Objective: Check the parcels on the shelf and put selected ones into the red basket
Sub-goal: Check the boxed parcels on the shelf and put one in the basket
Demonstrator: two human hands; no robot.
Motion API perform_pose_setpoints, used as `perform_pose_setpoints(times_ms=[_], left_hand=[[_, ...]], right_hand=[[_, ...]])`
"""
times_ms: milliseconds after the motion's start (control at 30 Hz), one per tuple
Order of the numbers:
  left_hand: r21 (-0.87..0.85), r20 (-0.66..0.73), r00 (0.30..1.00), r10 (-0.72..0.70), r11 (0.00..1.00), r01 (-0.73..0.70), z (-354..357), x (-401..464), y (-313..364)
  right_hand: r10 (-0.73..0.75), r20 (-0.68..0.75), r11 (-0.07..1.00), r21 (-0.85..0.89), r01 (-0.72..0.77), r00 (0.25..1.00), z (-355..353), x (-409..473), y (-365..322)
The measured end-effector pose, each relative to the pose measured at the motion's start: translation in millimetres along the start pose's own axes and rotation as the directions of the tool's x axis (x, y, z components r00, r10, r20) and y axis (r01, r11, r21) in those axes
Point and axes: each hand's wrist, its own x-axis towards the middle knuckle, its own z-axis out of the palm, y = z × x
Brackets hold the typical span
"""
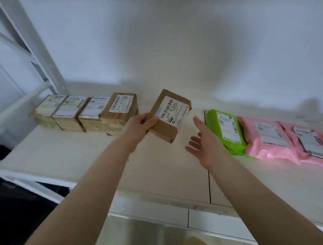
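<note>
A person's left hand (138, 124) gripped a small brown cardboard box (168, 114) by its near left corner, thumb on top, holding it tilted above a pale shelf (159, 170). A white printed label with barcodes covered much of the box's upper face; the kraft card looked matte and slightly creased at the edges. The right hand (202, 144) hung just beside the box, palm turned toward it, fingers spread wide and straight, holding nothing. Both forearms were bare.

Behind the left hand, four more rectangular cardboard boxes (86, 111) sat side by side in a row on the shelf, each labelled on top, the rightmost touching the left hand's knuckles in the view. To the right lay soft plastic mailers, overlapping like tiles: a glossy lime-green bag (226, 132), then two shiny pink bags (269, 143), all wrinkled and labelled. The shelf surface was smooth, with a dark seam running front to back. A white metal upright (35, 46) framed the left side. The red basket was out of view.
</note>
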Motion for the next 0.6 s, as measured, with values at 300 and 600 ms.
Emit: perform_pose_setpoints(times_ms=[300, 600], left_hand=[[0.310, 0.283, 0.959, -0.001, 0.946, -0.090, -49.7, -33.9, 20.5], [-0.057, 0.021, 0.999, 0.029, 0.998, -0.028, -49.8, -63.3, -2.7]], right_hand=[[-0.118, 0.317, 0.916, -0.332, 0.226, 0.941, 11.1, -13.8, -9.3], [-0.126, 0.237, 0.977, -0.140, 0.162, 0.963, 25.2, -48.5, 27.0]])
